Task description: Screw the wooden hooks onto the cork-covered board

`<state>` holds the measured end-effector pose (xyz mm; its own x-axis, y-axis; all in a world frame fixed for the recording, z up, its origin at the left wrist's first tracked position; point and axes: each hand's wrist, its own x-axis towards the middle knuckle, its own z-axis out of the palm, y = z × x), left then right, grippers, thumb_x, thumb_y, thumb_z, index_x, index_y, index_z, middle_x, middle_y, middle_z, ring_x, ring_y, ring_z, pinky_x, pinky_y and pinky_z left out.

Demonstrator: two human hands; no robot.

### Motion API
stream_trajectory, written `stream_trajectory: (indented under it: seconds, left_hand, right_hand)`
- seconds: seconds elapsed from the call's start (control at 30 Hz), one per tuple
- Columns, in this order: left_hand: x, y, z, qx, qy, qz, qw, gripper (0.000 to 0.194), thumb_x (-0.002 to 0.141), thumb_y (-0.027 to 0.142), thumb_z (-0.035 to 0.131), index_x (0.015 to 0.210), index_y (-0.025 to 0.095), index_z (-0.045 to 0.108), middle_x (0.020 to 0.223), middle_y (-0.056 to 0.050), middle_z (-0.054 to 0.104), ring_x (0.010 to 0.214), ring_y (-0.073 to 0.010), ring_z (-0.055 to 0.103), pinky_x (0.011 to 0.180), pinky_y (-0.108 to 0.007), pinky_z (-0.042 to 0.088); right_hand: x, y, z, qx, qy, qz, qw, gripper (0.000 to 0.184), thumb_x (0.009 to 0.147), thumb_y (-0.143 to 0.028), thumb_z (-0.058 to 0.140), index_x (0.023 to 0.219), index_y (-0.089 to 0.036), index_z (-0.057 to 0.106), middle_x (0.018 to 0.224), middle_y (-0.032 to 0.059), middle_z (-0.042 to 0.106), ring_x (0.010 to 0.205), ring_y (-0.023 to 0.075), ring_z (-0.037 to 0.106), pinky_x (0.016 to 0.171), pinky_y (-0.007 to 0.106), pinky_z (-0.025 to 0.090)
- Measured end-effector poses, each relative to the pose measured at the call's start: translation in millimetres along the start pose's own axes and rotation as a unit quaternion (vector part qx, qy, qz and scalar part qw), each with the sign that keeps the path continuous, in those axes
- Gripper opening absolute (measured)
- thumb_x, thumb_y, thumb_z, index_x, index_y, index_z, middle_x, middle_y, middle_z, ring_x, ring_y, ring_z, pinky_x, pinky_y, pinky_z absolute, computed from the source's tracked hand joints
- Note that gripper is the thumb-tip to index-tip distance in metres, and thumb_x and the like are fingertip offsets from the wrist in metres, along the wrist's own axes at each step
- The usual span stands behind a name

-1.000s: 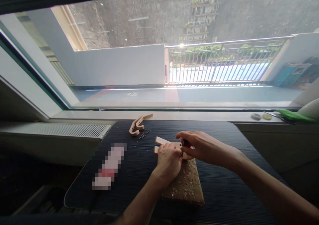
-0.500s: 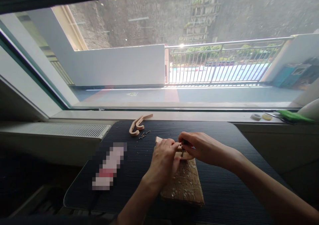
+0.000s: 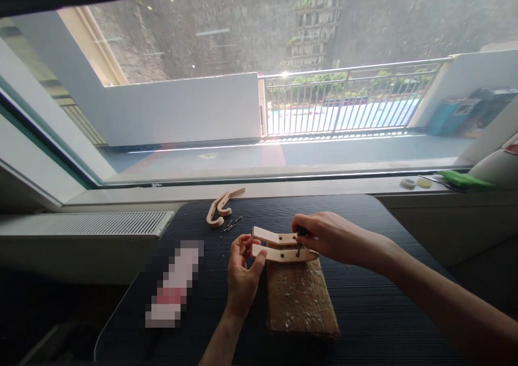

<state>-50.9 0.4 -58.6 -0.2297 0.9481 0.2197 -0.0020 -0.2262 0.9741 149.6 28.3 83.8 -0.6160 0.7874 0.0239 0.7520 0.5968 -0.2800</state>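
Two bent wooden pieces lie side by side across the far end of a brown, tape-covered block (image 3: 301, 301), a far one (image 3: 267, 235) and a near one (image 3: 269, 253). Dark holes or screw heads show in both. My left hand (image 3: 243, 274) grips the left end of the near piece, thumb on its front side and fingers behind. Pinched in my right hand (image 3: 324, 231) is a dark-handled screwdriver (image 3: 298, 249), its shaft standing on the near piece at a hole. Most of the handle is hidden by my fingers.
Two loose wooden hooks (image 3: 215, 210) lie at the table's back left, with several screws (image 3: 232, 224) beside them. A blurred pinkish item (image 3: 174, 285) is on the left of the dark table (image 3: 376, 301). Tape rolls (image 3: 408, 183) and a green cloth-like thing (image 3: 465, 180) rest on the windowsill.
My left hand has moved left and opened off the top of the wooden pieces, now gripping the near one's left end. My right hand stays with the screwdriver. The view has shifted slightly.
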Motion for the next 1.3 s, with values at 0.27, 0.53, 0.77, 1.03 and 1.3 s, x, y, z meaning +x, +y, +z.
stream_trajectory:
  seconds: [0.27,0.53,0.77,1.03,1.3]
  left_hand:
    - [-1.8,-13.3,-8.0,-0.024,-0.090,-0.035,0.995,0.047,0.075,0.028,0.065,0.114,0.019,0.042,0.108,-0.008,0.063,0.101,-0.0195,0.059,0.093,-0.035,0.044]
    - [-4.8,-10.3,-4.0,0.058,-0.117,-0.028,0.991,0.037,0.075,0.033,0.063,0.108,0.018,0.057,0.109,-0.007,0.065,0.107,-0.0226,0.058,0.097,-0.036,0.041]
    - [-4.8,-12.6,-4.7,0.064,-0.110,-0.021,0.992,0.036,0.074,0.035,0.064,0.106,0.019,0.060,0.109,-0.007,0.066,0.107,-0.0229,0.058,0.096,-0.035,0.043]
    - [-5.5,-14.4,-4.9,0.067,-0.111,0.002,0.992,0.033,0.077,0.031,0.062,0.107,0.019,0.059,0.108,-0.006,0.066,0.106,-0.0226,0.059,0.096,-0.036,0.043]
    - [-4.9,-16.8,-4.8,0.062,-0.114,-0.018,0.991,0.035,0.075,0.033,0.063,0.107,0.018,0.060,0.110,-0.007,0.065,0.109,-0.0235,0.056,0.098,-0.037,0.041]
  right_hand:
    - [4.1,-1.4,-21.9,-0.060,-0.057,-0.019,0.996,0.014,0.076,-0.019,0.052,0.087,-0.021,0.060,0.079,0.0012,0.065,0.066,0.0133,0.056,0.054,0.024,0.030]
    - [15.3,-14.8,-25.0,-0.150,-0.114,-0.071,0.979,0.012,0.076,-0.009,0.053,0.077,-0.018,0.060,0.077,0.0030,0.066,0.068,0.0152,0.060,0.052,0.026,0.027]
    - [18.8,-15.6,-16.1,-0.181,-0.111,-0.068,0.975,0.007,0.079,-0.015,0.052,0.075,-0.017,0.058,0.069,0.0036,0.065,0.063,0.0165,0.060,0.049,0.026,0.023]
    - [15.5,-21.9,-24.9,-0.202,-0.104,-0.061,0.972,0.021,0.071,-0.013,0.056,0.091,-0.017,0.056,0.073,0.0040,0.065,0.062,0.0179,0.060,0.046,0.026,0.019]
    - [16.2,-17.5,-25.1,-0.189,-0.102,-0.088,0.973,0.011,0.077,-0.009,0.051,0.079,-0.017,0.057,0.076,0.0024,0.065,0.066,0.0150,0.060,0.048,0.026,0.023]
